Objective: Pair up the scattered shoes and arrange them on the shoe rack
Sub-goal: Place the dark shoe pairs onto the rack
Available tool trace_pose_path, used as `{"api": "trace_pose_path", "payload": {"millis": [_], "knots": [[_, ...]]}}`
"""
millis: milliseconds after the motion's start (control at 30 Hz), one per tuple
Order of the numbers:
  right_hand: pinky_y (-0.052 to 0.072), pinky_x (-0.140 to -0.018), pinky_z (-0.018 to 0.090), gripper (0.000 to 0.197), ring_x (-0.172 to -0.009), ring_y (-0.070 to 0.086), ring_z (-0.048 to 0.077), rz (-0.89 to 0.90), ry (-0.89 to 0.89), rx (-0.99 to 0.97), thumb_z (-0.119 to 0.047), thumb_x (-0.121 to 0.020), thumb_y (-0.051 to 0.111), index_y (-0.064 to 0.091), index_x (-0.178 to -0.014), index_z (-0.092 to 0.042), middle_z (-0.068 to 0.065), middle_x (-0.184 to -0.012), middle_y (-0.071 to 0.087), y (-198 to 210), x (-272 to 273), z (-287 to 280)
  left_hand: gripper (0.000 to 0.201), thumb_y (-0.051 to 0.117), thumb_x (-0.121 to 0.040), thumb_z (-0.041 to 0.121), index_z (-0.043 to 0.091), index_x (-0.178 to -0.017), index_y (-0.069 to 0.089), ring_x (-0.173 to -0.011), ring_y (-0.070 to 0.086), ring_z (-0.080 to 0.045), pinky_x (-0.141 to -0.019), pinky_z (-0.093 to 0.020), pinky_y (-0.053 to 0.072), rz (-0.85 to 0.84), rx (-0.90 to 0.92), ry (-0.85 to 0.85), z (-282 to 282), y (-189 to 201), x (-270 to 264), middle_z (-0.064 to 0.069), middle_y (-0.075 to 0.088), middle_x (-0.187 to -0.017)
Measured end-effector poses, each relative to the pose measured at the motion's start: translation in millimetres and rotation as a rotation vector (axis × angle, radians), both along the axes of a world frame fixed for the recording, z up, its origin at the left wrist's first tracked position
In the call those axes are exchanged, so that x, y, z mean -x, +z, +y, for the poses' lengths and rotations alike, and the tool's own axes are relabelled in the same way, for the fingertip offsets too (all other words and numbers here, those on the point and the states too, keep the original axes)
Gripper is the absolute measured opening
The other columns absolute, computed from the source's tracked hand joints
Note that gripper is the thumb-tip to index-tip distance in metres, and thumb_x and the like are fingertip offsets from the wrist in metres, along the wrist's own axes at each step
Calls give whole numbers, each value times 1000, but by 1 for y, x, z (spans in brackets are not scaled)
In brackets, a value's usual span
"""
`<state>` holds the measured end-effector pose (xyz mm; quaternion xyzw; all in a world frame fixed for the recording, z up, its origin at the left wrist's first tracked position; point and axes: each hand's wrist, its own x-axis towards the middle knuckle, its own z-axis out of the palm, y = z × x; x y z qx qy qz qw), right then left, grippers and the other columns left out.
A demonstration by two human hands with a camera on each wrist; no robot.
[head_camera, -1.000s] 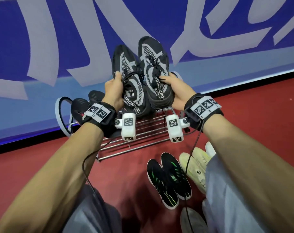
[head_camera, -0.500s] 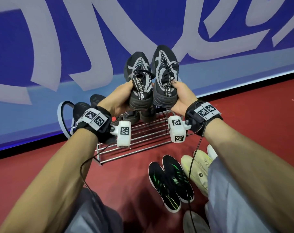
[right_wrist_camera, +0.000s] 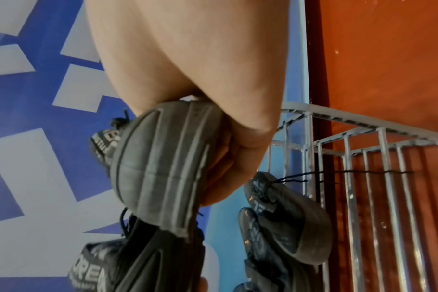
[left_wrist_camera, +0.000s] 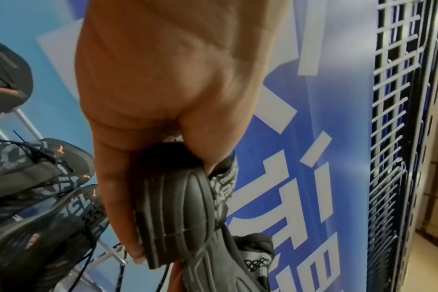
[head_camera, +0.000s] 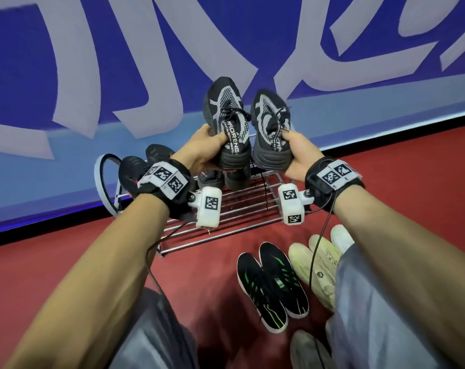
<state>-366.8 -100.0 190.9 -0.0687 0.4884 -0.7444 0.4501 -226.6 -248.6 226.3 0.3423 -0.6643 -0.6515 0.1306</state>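
Observation:
I hold a pair of black sneakers with grey knit panels in the air above the metal shoe rack, toes pointing up and away. My left hand grips the heel of the left sneaker. My right hand grips the heel of the right sneaker. A small gap separates the two. The left wrist view shows my fingers wrapped round the ribbed black heel. In the right wrist view the other heel sits in my palm.
On the rack, a dark pair with orange marks lies right under the held shoes, and another black pair sits at its left end. A black-and-green pair, cream shoes and a white shoe lie on the red floor. A blue-and-white wall stands behind.
Both hands have lifted the sneakers off the rack's back and drawn them slightly apart. The dark pair beneath them has come into view.

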Motion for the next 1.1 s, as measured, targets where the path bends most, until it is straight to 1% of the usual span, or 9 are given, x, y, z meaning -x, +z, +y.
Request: {"api": "trace_pose_path", "payload": {"millis": [100, 233, 367, 433, 533, 633, 733, 967, 1100], "knots": [[58, -75, 33, 24, -80, 70, 23, 2, 41, -195, -25, -100, 53, 71, -106, -10, 9, -97, 73, -26, 7, 0, 13, 64, -96, 9, 14, -103, 55, -89, 73, -30, -79, -56, 60, -42, 17, 24, 5, -5, 12, -11, 73, -99], [57, -57, 29, 27, -74, 72, 23, 25, -26, -331, -19, -93, 64, 67, -117, -6, 12, -102, 74, -59, 14, -5, 26, 68, -89, 2, 2, -115, 63, -91, 74, -35, -80, -56, 61, -100, -16, 50, 4, -19, 32, -18, 75, -100], [61, -76, 41, 39, -87, 75, 28, 66, -127, -385, -23, -83, 71, 68, -118, -6, 13, -104, 75, -96, 40, -17, 26, 67, -89, -3, 17, -92, 52, -74, 67, -20, -60, -37, 58, -86, 84, 67, 8, -33, 57, -2, 65, -84], [59, -86, 46, 37, -92, 74, 29, 66, -193, -368, -23, -82, 71, 69, -116, -9, 12, -102, 76, -108, 52, -23, 30, 71, -86, -1, 16, -96, 49, -87, 69, -22, -70, -39, 61, -76, 126, 104, 7, -39, 71, -1, 64, -89], [58, -86, 48, 29, -95, 73, 33, -10, -273, -274, -16, -87, 71, 68, -114, -5, 17, -105, 74, -102, 49, -24, 22, 70, -88, 3, 16, -89, 52, -95, 68, -27, -84, -43, 60, -74, 116, 149, 5, -52, 92, -4, 66, -91], [57, -87, 52, 21, -96, 72, 37, -51, -378, -229, -9, -85, 73, 70, -104, 1, 22, -102, 73, -108, 48, -25, 19, 60, -97, 5, 7, -116, 59, -87, 67, -25, -74, -40, 61, -41, -5, 179, 4, -66, 105, -10, 67, -101], [58, -85, 53, 10, -96, 71, 38, -4, -475, -228, -6, -82, 74, 68, -89, -6, 23, -102, 72, -118, 50, -32, 20, 51, -102, 11, 8, -118, 63, -83, 68, -25, -73, -40, 62, -48, -59, 183, -2, -77, 113, -13, 70, -102], [59, -87, 39, 27, -86, 68, 21, 105, -616, -306, -9, -86, 72, 61, -110, -5, 0, -87, 68, -141, 58, -43, 26, 46, -99, 14, 12, -116, 65, -92, 71, -30, -70, -48, 63, -127, -105, 132, -10, -107, 120, -12, 71, -106], [52, -62, 17, 24, -78, 64, 18, 148, -701, -349, -7, -88, 68, 63, -111, 0, 3, -86, 66, -144, 58, -50, 26, 49, -96, 12, 11, -114, 67, -96, 68, -39, -57, -51, 62, -190, -6, 115, -16, -113, 122, -15, 68, -111]]}}
